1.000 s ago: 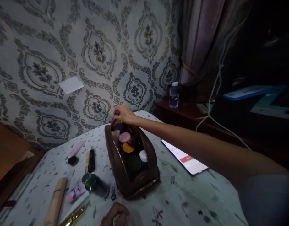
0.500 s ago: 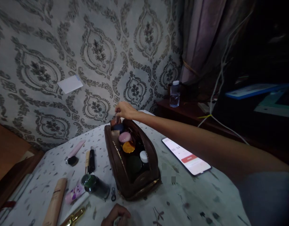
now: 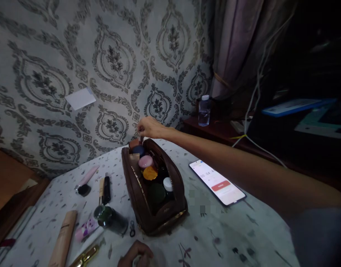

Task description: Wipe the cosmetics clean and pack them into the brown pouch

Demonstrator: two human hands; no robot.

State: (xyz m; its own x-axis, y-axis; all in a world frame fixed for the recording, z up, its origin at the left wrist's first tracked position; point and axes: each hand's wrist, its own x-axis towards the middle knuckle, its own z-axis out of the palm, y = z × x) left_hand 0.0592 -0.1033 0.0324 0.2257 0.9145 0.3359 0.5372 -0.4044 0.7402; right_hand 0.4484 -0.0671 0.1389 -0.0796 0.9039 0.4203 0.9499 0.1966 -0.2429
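Note:
An open brown bag [image 3: 174, 218] stands on the patterned tablecloth, its zipper parted. Inside are a pink round lid [image 3: 146, 162], an orange-gold lid [image 3: 150, 173], a white cap [image 3: 168, 184], a dark blue lid [image 3: 138, 150] and a dark green jar [image 3: 156, 193]. Over the bag's far end, my right hand [image 3: 148, 127] pinches a small clear item [image 3: 141, 138], partly hidden by the fingers. My left hand [image 3: 137, 255] rests with curled fingers at the bottom edge, in front of the bag; what it holds, if anything, is hidden.
Left of the bag lie a green bottle [image 3: 112, 219], a beige tube [image 3: 63, 237], a purple-and-pink tube [image 3: 87, 228], a black-and-beige stick pair and a brush [image 3: 87, 180]. A lit phone [image 3: 217, 183] lies under my right forearm. Behind stands a water bottle [image 3: 204, 111].
My right hand has shifted slightly up and right relative to the bag, with the small clear item still in its fingers. The whole view has moved a little. My left hand is nearly unchanged.

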